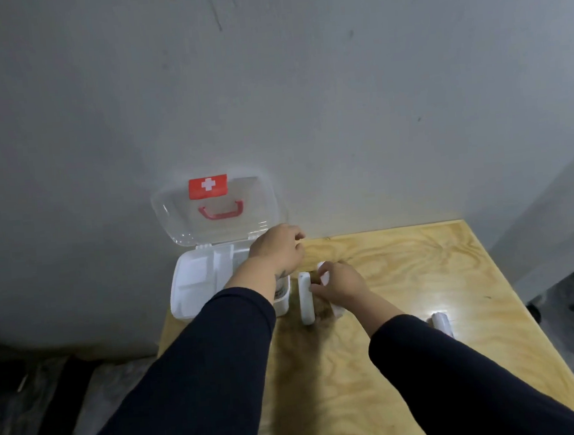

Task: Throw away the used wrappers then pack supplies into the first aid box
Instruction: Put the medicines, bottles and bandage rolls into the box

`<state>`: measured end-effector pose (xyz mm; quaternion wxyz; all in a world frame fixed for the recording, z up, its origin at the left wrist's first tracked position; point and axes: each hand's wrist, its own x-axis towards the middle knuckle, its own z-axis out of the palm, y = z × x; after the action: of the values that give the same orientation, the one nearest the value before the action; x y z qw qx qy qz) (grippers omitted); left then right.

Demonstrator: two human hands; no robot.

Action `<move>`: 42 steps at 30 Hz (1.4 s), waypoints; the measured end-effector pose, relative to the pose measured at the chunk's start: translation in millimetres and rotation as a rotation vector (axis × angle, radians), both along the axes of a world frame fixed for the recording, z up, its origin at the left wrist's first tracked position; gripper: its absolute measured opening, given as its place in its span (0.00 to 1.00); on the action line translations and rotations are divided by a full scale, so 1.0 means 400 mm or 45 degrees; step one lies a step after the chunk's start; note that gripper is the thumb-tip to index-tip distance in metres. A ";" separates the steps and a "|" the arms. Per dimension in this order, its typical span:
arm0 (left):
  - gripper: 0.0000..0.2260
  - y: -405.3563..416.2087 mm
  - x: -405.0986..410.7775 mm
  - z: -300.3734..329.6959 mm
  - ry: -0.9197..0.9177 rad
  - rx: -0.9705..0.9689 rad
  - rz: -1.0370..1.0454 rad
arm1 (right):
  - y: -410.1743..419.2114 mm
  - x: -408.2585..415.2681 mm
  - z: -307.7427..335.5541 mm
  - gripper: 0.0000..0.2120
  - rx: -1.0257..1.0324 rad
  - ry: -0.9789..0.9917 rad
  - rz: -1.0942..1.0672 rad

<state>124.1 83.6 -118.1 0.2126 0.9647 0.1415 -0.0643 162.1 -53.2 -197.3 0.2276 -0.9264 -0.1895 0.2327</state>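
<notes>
The white first aid box (195, 286) stands open at the table's left edge. Its clear lid (216, 209), with a red cross label and a red handle, leans back against the wall. My left hand (276, 250) hovers over the box's right end with its back to the camera; the fingers bend down out of sight. Just right of the box, my right hand (340, 283) grips a long white packet (323, 272) standing on edge. A second white packet (306, 298) stands on the table between that hand and the box. A white roll (442, 323) lies further right.
The plywood table (403, 270) butts against a grey wall (303, 96). The box overhangs the table's left edge. Dark floor and clutter lie below on the left, and more floor shows past the table's right edge.
</notes>
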 end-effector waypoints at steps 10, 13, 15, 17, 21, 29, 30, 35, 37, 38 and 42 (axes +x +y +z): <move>0.17 0.089 -0.060 -0.028 -0.047 0.051 -0.046 | 0.080 -0.075 -0.051 0.19 -0.194 -0.172 -0.071; 0.22 0.122 -0.091 -0.035 -0.099 0.100 -0.075 | 0.063 -0.067 -0.024 0.20 -0.088 -0.138 -0.196; 0.28 0.149 -0.120 -0.041 -0.104 0.125 -0.074 | 0.054 -0.055 0.011 0.21 0.009 -0.137 -0.235; 0.32 0.173 -0.154 -0.051 -0.059 0.150 -0.071 | 0.057 -0.043 0.060 0.22 0.116 -0.137 -0.259; 0.41 0.222 -0.224 -0.086 0.130 0.177 -0.023 | 0.088 -0.036 0.163 0.23 0.258 -0.161 -0.283; 0.42 0.243 -0.260 -0.117 0.310 0.196 -0.042 | 0.202 -0.105 0.291 0.23 0.502 -0.108 -0.231; 0.42 0.244 -0.262 -0.120 0.308 0.200 -0.061 | 0.219 -0.119 0.295 0.23 0.534 -0.088 -0.215; 0.41 0.240 -0.277 -0.131 0.245 0.203 -0.061 | 0.300 -0.168 0.256 0.34 0.630 -0.012 -0.121; 0.41 0.242 -0.277 -0.134 0.231 0.199 -0.062 | 0.318 -0.178 0.236 0.38 0.634 -0.025 -0.079; 0.41 0.244 -0.278 -0.136 0.225 0.192 -0.066 | 0.325 -0.183 0.229 0.38 0.638 -0.039 -0.048; 0.41 0.247 -0.280 -0.149 0.196 0.198 -0.069 | 0.335 -0.195 0.201 0.30 0.517 -0.089 0.057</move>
<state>12.3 182.2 -177.9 0.1236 0.9740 0.1359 -0.1326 84.1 80.7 -116.7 0.3977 -0.8645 -0.2609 0.1623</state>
